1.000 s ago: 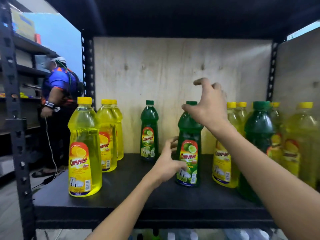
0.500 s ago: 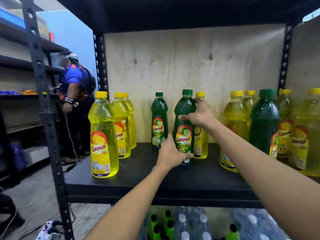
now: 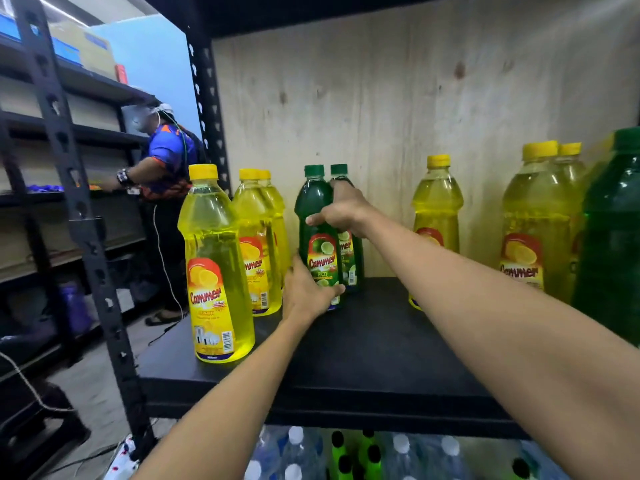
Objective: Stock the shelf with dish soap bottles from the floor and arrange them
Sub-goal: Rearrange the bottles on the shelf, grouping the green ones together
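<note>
The right hand (image 3: pixel 341 211) grips the near green bottle (image 3: pixel 320 252) at its shoulder, the left hand (image 3: pixel 306 294) at its base; best seated upright, flush before the far green bottle (image 3: pixel 351 261).

the front green bottle (image 3: pixel 313 199) is made of dark-tinted, translucent plastic with a glossy skin, and a smooth, shiny printed label (image 3: pixel 322 258) is wrapped round it; the rear green bottle (image 3: pixel 356 261) is finished alike. the 3 yellow bottles (image 3: pixel 214 244) at the left are formed of clear, glossy plastic, highlights being caught on their shoulders, and are closed with opaque plastic caps (image 3: pixel 203 171). the shelf board (image 3: pixel 381 348) is surfaced in matt black. the back panel (image 3: pixel 381 98) is left as bare, pale wood, grained and knotted. the upright (image 3: pixel 88 237) is made of dark-painted, perforated metal, dull in sheen.
</note>
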Action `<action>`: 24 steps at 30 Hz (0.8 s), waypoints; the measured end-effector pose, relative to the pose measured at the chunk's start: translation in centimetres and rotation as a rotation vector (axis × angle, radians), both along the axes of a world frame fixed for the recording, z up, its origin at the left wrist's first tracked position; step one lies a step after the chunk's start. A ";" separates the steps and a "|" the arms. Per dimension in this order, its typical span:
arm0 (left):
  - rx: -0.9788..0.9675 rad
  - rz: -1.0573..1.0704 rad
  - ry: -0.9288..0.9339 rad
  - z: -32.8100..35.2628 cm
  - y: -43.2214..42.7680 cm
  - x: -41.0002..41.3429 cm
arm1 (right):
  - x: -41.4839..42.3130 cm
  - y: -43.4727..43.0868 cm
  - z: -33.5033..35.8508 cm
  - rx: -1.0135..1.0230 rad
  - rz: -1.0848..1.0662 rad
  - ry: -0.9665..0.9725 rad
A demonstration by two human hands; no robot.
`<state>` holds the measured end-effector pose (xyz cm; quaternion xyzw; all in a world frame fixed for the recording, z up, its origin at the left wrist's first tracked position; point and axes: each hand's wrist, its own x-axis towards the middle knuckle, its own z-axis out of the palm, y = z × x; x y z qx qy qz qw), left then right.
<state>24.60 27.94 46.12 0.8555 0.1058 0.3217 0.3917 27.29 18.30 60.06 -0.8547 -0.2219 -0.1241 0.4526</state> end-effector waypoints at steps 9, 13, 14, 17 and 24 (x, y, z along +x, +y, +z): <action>0.080 -0.093 0.032 -0.4 1.0 -0.4 | -0.8 -0.6 -0.1 -0.071 -0.004 -0.013; 0.061 -0.118 0.043 -0.1 0.8 -1.1 | -1.6 -0.9 -0.2 -0.067 -0.011 -0.006; 0.050 -0.125 0.049 0.0 0.7 -1.5 | -1.9 -1.0 -0.2 -0.061 -0.011 0.005; -0.004 -0.148 0.085 0.7 0.1 -2.8 | -3.0 -1.4 -0.3 -0.059 -0.007 0.066; 0.243 -0.169 -0.382 2.0 -7.4 -9.4 | -10.6 -9.9 0.7 -0.001 -0.142 -0.202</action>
